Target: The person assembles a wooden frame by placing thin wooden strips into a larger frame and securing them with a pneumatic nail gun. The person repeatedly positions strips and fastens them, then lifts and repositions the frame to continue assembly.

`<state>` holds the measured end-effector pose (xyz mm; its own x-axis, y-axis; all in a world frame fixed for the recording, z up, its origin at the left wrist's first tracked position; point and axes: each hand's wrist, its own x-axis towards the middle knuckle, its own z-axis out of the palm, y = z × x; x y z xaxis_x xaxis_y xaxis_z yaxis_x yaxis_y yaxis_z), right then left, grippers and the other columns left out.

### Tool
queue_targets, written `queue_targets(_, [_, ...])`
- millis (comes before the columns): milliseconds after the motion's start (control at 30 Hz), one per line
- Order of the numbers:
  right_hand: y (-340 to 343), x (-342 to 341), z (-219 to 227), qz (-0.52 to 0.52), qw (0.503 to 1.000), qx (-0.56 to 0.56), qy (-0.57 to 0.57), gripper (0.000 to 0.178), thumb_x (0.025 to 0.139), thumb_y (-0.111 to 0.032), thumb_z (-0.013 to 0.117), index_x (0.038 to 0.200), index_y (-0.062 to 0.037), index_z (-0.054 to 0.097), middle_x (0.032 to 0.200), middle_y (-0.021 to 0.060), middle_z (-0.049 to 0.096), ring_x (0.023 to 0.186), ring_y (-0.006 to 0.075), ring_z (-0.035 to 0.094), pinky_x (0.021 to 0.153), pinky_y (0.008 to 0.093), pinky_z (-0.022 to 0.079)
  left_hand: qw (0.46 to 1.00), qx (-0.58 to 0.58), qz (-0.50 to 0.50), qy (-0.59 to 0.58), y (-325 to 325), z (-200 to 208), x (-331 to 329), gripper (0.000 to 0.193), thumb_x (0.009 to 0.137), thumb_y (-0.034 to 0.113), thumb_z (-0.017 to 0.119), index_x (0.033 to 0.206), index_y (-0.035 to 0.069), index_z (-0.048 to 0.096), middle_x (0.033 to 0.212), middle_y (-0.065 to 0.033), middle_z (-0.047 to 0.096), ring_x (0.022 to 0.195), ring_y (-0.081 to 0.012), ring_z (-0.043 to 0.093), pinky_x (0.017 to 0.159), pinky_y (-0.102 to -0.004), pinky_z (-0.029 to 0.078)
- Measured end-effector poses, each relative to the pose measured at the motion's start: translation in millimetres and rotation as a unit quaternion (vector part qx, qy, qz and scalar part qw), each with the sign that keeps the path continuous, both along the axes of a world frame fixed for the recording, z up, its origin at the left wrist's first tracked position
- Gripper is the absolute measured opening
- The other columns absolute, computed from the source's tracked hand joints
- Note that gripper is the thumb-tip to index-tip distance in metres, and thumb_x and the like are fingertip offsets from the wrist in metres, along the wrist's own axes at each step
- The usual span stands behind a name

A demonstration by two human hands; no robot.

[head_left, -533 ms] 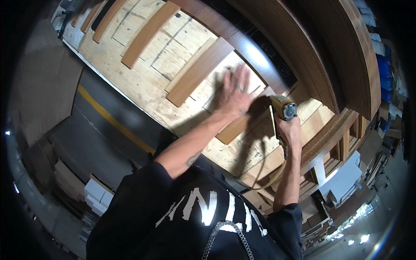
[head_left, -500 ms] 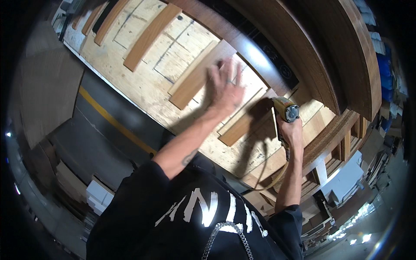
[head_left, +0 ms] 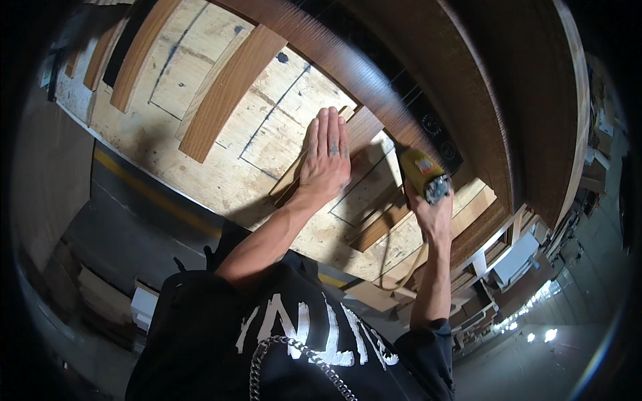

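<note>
My left hand [head_left: 324, 164] lies flat with its fingers outstretched, pressing on a brown wooden strip [head_left: 366, 125]. Most of that strip is hidden under the hand. In my right hand [head_left: 433, 217], fingers wrapped round its handle, is a yellow air nail gun [head_left: 419, 167] with a grey metal cap. Its nose points to the edge of a long dark brown panel [head_left: 354, 63], close to the far end of the strip; contact cannot be made out. A thin hose [head_left: 419, 257] hangs from the tool. Another brown strip [head_left: 380, 228] lies under its shadow.
A pale plywood worktop [head_left: 224, 180] with black pencilled outlines bears more wooden strips [head_left: 234, 90] to the left. Tall curved dark panels [head_left: 461, 87] rise at the right. A yellow line [head_left: 154, 190] marks the floor at the left, below the worktop's edge.
My left hand, blurred and spread before, has settled flat on the strip with its fingers closer together. The nail gun has come nearer to that strip's far end. The view has shifted.
</note>
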<state>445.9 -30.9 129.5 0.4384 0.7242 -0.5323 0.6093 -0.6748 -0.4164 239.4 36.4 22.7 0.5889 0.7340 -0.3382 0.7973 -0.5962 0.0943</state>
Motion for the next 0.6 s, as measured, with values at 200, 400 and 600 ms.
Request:
queue_targets(200, [49,-14,-12,0.083,0.996,-0.02,-0.028,0.033,0.083,-0.022,0.078,0.102,0.0042,0.075,0.087,0.0196,0.077,0.077,0.0281,0.076,0.073,0.038,0.06,0.973,-0.003,0.087,-0.212,-7,-25,0,0.065,0.099,0.018,0.047,0.151,-0.018,0.029,0.16,-0.0396,0.023,0.154,-0.0506,0.019,0.129,-0.0553,0.013])
queue_targets(400, [61,-21,-6,0.032,0.998,-0.061,0.004,0.038,0.082,-0.02,0.078,0.111,0.0045,0.074,0.094,0.02,0.078,0.084,0.0279,0.077,0.078,0.0379,0.06,0.979,0.012,0.079,-0.189,-6,-23,-1,0.062,0.098,0.02,0.045,0.149,-0.016,0.036,0.158,-0.039,0.029,0.153,-0.0495,0.022,0.129,-0.0551,0.013])
queue_targets(600, [61,-24,-10,0.023,0.998,-0.05,0.001,0.036,0.083,-0.019,0.078,0.11,0.0046,0.074,0.095,0.0222,0.077,0.086,0.0304,0.077,0.079,0.0387,0.06,0.983,0.021,0.076,-0.165,-7,-23,-1,0.063,0.1,0.022,0.04,0.149,-0.016,0.036,0.158,-0.0366,0.032,0.152,-0.0476,0.026,0.129,-0.0543,0.012])
